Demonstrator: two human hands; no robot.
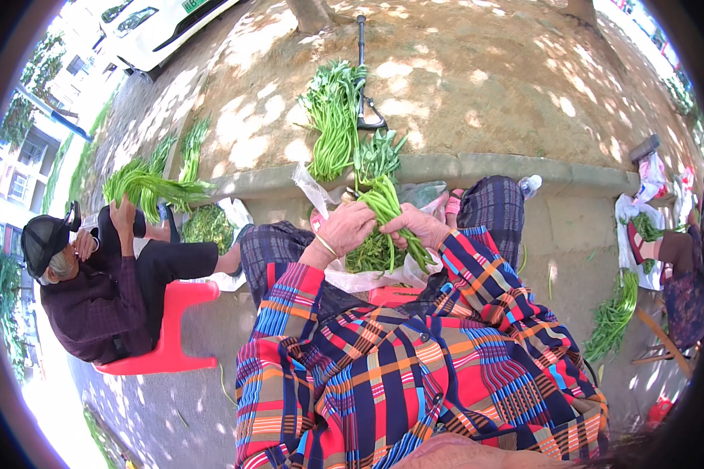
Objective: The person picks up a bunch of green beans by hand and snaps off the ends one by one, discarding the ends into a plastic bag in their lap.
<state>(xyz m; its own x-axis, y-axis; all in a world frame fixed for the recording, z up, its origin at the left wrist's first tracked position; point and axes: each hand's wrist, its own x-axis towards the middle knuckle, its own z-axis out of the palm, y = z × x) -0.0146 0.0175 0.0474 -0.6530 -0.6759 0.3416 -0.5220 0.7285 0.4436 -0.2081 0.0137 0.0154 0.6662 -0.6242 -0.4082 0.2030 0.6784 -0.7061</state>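
Between my knees, my right hand is wrapped around a bunch of long green vegetable stems. My left hand, with a bangle at the wrist, has its fingers curled on the left side of the same bunch; its fingertips are partly hidden. Below both hands lies a pale plastic bag holding a heap of green leaves. Just beyond my hands, a leafy bunch rests by the stone curb. A larger pile of stemmed greens lies across the curb and the bare soil.
A black walking stick lies beside the large pile. At left, a person on a red plastic stool holds greens. At right sits another person near a bunch of greens. A plastic bottle is by my right knee.
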